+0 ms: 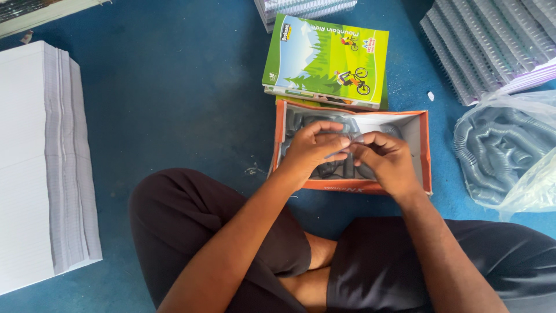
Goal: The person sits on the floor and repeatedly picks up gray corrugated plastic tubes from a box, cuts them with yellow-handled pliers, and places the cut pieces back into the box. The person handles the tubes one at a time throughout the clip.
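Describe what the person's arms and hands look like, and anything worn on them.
Both arms are bare from the hands up to the bottom edge of the picture: no sleeves, gloves, watch or bracelet show. The left hand and right hand show no rings that I can make out. Dark shorts cover the crossed legs below them.

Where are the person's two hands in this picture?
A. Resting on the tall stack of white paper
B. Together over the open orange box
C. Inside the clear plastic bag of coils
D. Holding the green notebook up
B: the left hand and right hand meet, fingertips together, over the open orange box, while the white paper stack, plastic bag and green notebook lie untouched.
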{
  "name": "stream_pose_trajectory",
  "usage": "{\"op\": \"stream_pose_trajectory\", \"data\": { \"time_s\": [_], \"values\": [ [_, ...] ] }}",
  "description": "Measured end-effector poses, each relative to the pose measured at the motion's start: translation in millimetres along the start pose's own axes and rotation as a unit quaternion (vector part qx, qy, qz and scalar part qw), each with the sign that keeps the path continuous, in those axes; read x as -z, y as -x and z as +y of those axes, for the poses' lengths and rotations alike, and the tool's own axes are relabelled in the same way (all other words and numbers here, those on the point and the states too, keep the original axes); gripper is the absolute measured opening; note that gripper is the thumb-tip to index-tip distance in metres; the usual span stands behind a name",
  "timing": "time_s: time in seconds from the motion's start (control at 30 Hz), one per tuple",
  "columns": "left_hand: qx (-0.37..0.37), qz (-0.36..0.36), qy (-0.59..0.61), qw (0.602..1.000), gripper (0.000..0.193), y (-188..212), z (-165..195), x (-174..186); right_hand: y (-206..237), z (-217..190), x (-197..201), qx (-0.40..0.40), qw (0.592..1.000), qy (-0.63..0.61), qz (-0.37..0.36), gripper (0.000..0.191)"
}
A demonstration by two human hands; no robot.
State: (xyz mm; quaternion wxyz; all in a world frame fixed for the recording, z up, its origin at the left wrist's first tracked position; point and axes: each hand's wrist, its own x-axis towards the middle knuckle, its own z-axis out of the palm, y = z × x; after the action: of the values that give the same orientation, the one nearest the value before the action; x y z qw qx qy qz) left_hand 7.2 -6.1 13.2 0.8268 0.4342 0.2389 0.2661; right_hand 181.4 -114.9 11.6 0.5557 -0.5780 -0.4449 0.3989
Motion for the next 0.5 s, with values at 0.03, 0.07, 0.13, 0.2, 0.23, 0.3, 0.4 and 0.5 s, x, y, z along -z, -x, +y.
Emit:
{"op": "stream_pose_trajectory", "data": {
  "time_s": [0.03,0.07,0.13,0.2,0.23,0.3,0.4,0.5],
  "values": [
    [0.006,-0.003,0.011,1.0,0.043,0,2,-1,-1,2,2,-0.001,1.0,-0.02,0.006,0.007],
    [0.011,-0.007,0.023,1.0,0.043,-1,3,-1,-2,3,5,-0.001,0.999,-0.04,0.011,0.006],
    [0.018,-0.009,0.032,0.999,0.043,-1,5,-1,-2,5,6,-0.004,0.998,-0.063,0.015,0.006],
    [0.019,-0.009,0.03,0.999,0.043,-2,4,-2,-1,4,7,-0.009,0.998,-0.067,0.014,0.006],
    [0.011,-0.011,0.024,1.0,0.043,-1,3,-1,-2,2,5,-0.007,0.998,-0.059,0.009,0.006],
    [-0.005,-0.014,0.01,1.0,0.043,0,1,0,-2,-1,1,-0.002,0.999,-0.043,0.0,0.006],
    [-0.017,0.009,-0.032,0.999,0.045,0,-4,0,4,-9,-6,0.001,0.999,0.052,-0.018,0.01],
    [-0.013,0.03,-0.065,0.997,0.044,-1,-7,0,6,-14,-10,0.029,0.997,0.051,-0.044,0.013]
  ]
}}
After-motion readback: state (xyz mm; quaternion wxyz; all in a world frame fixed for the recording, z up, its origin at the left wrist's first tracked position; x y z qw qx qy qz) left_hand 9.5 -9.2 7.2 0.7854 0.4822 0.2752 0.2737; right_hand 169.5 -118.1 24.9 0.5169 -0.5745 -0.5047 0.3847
